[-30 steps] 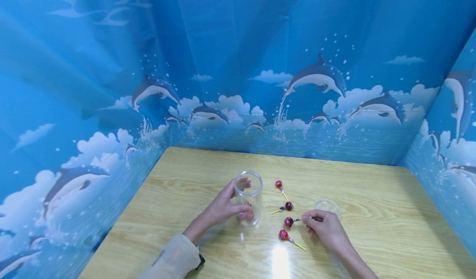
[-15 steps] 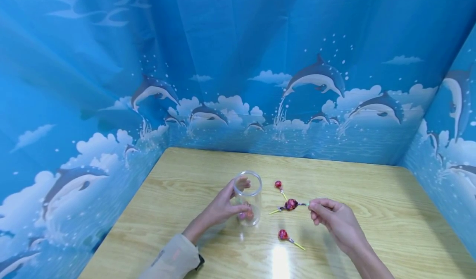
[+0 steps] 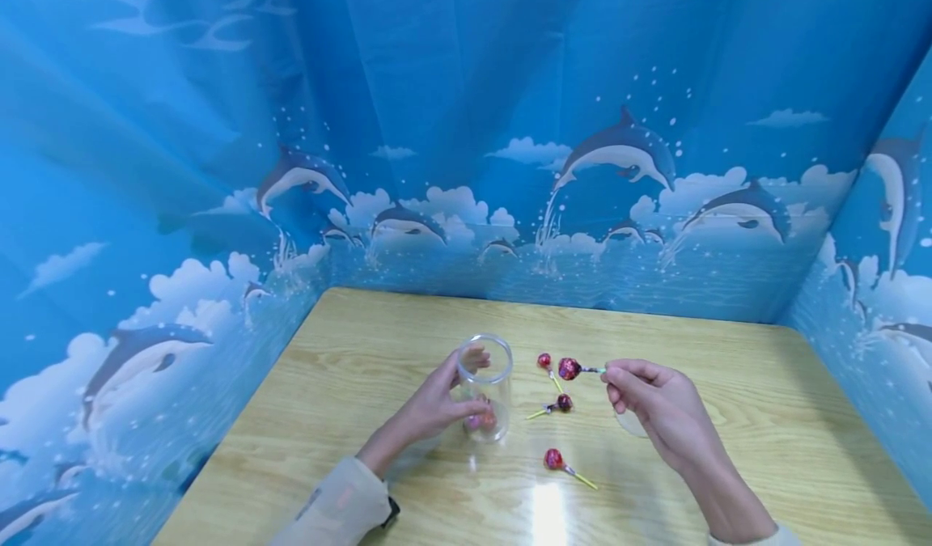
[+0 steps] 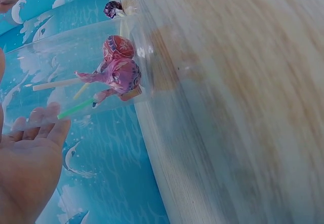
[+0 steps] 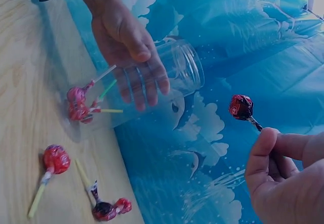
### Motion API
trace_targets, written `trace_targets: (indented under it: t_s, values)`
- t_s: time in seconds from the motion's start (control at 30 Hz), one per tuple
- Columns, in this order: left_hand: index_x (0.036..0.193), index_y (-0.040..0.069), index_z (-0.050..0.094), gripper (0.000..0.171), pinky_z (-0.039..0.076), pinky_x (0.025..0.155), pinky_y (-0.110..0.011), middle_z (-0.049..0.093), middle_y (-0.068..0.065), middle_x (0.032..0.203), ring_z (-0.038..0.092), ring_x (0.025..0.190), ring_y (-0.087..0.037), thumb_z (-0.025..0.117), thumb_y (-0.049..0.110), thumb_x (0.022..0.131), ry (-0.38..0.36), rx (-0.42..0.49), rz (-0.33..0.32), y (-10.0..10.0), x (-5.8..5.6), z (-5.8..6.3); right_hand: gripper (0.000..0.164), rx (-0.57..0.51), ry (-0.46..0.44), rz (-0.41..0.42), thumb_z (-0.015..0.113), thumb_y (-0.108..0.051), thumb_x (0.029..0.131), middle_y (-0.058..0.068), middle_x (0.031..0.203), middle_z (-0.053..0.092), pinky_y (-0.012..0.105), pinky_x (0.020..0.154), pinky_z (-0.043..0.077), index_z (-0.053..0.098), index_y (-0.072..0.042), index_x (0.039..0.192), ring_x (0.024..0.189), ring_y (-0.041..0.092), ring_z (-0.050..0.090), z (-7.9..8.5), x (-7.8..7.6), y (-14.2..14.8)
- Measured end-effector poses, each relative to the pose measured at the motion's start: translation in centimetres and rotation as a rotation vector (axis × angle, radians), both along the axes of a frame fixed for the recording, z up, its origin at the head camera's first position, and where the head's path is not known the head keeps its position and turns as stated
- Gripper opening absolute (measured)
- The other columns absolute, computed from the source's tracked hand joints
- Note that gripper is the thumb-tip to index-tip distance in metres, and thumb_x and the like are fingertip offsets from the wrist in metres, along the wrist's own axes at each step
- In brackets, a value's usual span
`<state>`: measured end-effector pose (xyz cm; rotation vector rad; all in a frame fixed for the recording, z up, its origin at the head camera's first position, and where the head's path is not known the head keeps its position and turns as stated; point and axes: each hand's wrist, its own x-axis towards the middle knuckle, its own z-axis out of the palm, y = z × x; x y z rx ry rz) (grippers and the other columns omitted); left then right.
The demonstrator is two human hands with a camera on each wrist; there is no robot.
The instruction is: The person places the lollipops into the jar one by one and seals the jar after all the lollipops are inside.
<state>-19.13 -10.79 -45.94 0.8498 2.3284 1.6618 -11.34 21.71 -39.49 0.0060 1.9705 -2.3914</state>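
Note:
My left hand [image 3: 429,408] is around a clear plastic jar [image 3: 502,392] that stands upright on the table, its thumb on the near side and its fingers behind. Several wrapped lollipops [image 4: 121,74] lie at the bottom of the jar, sticks pointing upward. Pinched by its stick between thumb and fingers of my right hand [image 3: 662,408] is a dark red lollipop [image 5: 241,106]. In the head view it hangs in the air to the right of the jar, head toward it. On the table lie a red lollipop [image 3: 544,360], a dark one [image 3: 564,403] and another red one [image 3: 554,459].
A clear round lid [image 3: 632,424] lies on the wood-grain table [image 3: 750,400], partly hidden behind my right hand. A blue dolphin-print curtain [image 3: 451,125] surrounds the table's back and sides.
My right hand has lifted the dark red lollipop from the table and moved it up and away from me. My left hand and the jar have stayed still.

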Motion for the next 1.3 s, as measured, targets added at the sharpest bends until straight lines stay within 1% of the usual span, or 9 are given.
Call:
trace_targets:
  t_s: [0.27,0.4,0.47,0.63,0.77,0.87,1.0,1.1,1.3]
  values:
    - [0.152,0.006,0.040,0.079,0.033,0.119,-0.056,0.052,-0.022,0.149,0.048,0.140,-0.035,0.084,0.012,0.086,0.015,0.006,-0.002,0.0,0.0,-0.1,0.013,-0.047,0.060,0.029,0.071,-0.008,0.099,0.004,0.086,0.069,0.019,0.065,0.058,0.074,0.003,0.106,0.072,0.009,0.063,1.2,-1.4,-1.7]
    - [0.152,0.006,0.041,0.080,0.033,0.120,-0.055,0.052,-0.022,0.149,0.048,0.140,-0.034,0.084,0.011,0.085,0.008,0.007,-0.002,0.0,-0.1,-0.1,0.013,-0.066,0.059,0.041,0.072,-0.009,0.098,0.005,0.088,0.070,0.019,0.065,0.058,0.074,0.001,0.106,0.072,0.010,0.063,1.7,-2.0,-2.6]
    - [0.152,0.006,0.041,0.080,0.033,0.120,-0.055,0.052,-0.023,0.149,0.049,0.140,-0.034,0.084,0.011,0.085,0.004,0.010,-0.002,0.0,-0.1,-0.1,0.016,-0.067,0.057,0.046,0.072,-0.009,0.098,0.005,0.089,0.069,0.019,0.065,0.058,0.073,0.004,0.107,0.073,0.010,0.063,1.9,-2.3,-3.1]
    - [0.152,0.006,0.041,0.081,0.034,0.120,-0.055,0.052,-0.022,0.149,0.049,0.139,-0.034,0.085,0.011,0.084,0.002,0.011,-0.002,0.0,-0.1,0.0,0.024,-0.051,0.056,0.050,0.073,-0.011,0.098,0.006,0.090,0.068,0.020,0.065,0.057,0.070,0.009,0.112,0.073,0.011,0.062,2.0,-3.3,-4.3]
    - [0.152,0.007,0.041,0.082,0.034,0.120,-0.053,0.052,-0.020,0.150,0.048,0.140,-0.032,0.085,0.011,0.084,-0.005,0.007,0.003,0.0,-0.1,-0.1,0.022,-0.042,0.065,0.055,0.072,-0.010,0.098,0.006,0.089,0.069,0.020,0.064,0.057,0.070,0.008,0.112,0.071,0.011,0.062,2.0,-4.0,-5.4]
    - [0.153,0.006,0.040,0.082,0.033,0.121,-0.052,0.051,-0.020,0.151,0.048,0.140,-0.031,0.085,0.011,0.084,-0.011,0.014,0.000,0.0,-0.1,-0.1,0.021,-0.039,0.077,0.066,0.071,-0.008,0.098,0.005,0.087,0.069,0.021,0.064,0.058,0.070,0.008,0.112,0.070,0.010,0.062,2.1,-4.5,-6.2]
    - [0.153,0.006,0.040,0.083,0.034,0.120,-0.051,0.052,-0.018,0.150,0.049,0.140,-0.031,0.085,0.011,0.083,0.001,0.024,-0.006,0.1,-0.2,-0.1,0.024,-0.029,0.086,0.086,0.070,-0.007,0.099,0.007,0.083,0.067,0.021,0.062,0.057,0.067,0.011,0.115,0.068,0.010,0.061,2.2,-5.2,-7.3]
    - [0.152,0.007,0.041,0.082,0.036,0.120,-0.049,0.054,-0.015,0.149,0.049,0.139,-0.030,0.085,0.010,0.083,0.017,0.023,-0.008,0.1,-0.2,-0.1,0.028,0.004,0.080,0.095,0.070,-0.007,0.099,0.008,0.081,0.067,0.020,0.060,0.055,0.066,0.013,0.116,0.067,0.010,0.060,2.2,-5.7,-8.0]
    - [0.148,0.006,0.044,0.076,0.034,0.121,-0.046,0.054,-0.015,0.148,0.049,0.139,-0.028,0.084,0.006,0.084,-0.001,0.010,0.005,0.1,-0.2,-0.1,0.032,0.096,0.059,0.107,0.073,-0.014,0.097,0.007,0.079,0.067,0.019,0.058,0.051,0.067,0.011,0.116,0.066,0.010,0.059,2.1,-6.0,-9.0]
